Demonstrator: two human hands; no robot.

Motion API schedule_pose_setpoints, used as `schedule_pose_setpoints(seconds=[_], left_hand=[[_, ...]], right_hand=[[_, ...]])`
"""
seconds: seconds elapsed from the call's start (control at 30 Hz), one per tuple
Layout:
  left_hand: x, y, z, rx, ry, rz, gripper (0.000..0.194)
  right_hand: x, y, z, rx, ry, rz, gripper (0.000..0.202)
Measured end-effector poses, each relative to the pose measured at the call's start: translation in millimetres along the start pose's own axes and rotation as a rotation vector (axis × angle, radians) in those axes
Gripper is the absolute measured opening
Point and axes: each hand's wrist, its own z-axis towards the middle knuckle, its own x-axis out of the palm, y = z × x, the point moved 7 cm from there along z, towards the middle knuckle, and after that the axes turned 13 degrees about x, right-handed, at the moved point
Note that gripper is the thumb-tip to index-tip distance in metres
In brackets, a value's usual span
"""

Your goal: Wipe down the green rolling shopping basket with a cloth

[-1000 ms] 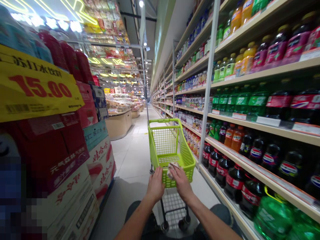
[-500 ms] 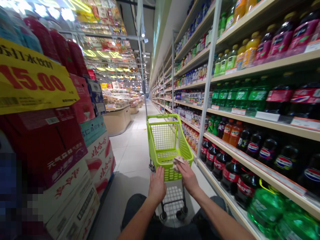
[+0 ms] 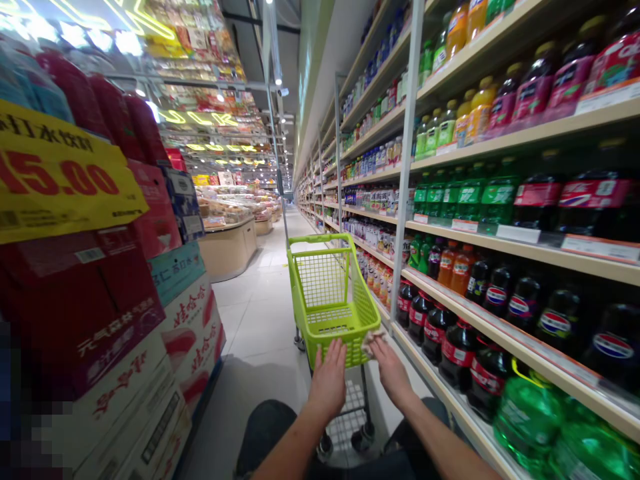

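Observation:
A lime-green shopping cart (image 3: pixel 370 310) with a grid-walled basket stands in front of me, its near end toward my knees. My left hand (image 3: pixel 328 375) lies with fingers stretched out against the basket's near end wall. At the near right corner, my right hand (image 3: pixel 393 368) presses a crumpled, pale cloth (image 3: pixel 373 341) to the outside of the basket. The fingers partly cover the cloth. Only the green grid and floor panel show inside the basket.
Shelves of soda bottles (image 3: pixel 465 340) line the right side, close to the cart. Stacked drink cartons (image 3: pixel 187 327) with a yellow price sign (image 3: pixel 60 173) stand on the left. A tiled aisle (image 3: pixel 260 293) runs ahead past a rounded display counter (image 3: pixel 230 250).
My right hand has moved the cloth from the top of the near rim down to the outer right corner. My left hand has shifted right along the near end.

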Motion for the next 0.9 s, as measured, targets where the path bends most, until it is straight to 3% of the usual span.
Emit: schedule_pose_setpoints(seconds=[0.1, 0.3, 0.47, 0.57, 0.7, 0.77, 0.9], left_hand=[[2.6, 3, -1, -0.001, 0.016, 0.008, 0.071], [2.8, 10, -7, -0.068, 0.070, -0.006, 0.072], [0.8, 4, -5, -0.013, 0.058, -0.019, 0.073], [-4.9, 11, -6, -0.020, 0.014, -0.004, 0.071], [-15.3, 27, -12, -0.115, -0.076, 0.081, 0.073], [-16.6, 34, -16, -0.150, -0.107, 0.113, 0.074], [-12.3, 45, -25, -0.175, -0.129, 0.119, 0.073]], right_hand=[[15, -6, -17, 0.002, 0.074, -0.007, 0.049], [-17, -4, 11, 0.049, -0.093, 0.099, 0.051], [9, -15, -6, 0.127, 0.075, 0.025, 0.052], [7, 4, -9, 0.031, 0.048, 0.064, 0.051], [-11, 52, 13, -0.104, -0.036, 0.156, 0.051], [-4, 67, 13, -0.141, -0.008, 0.148, 0.051], [27, 75, -22, -0.210, 0.090, 0.048, 0.049]])
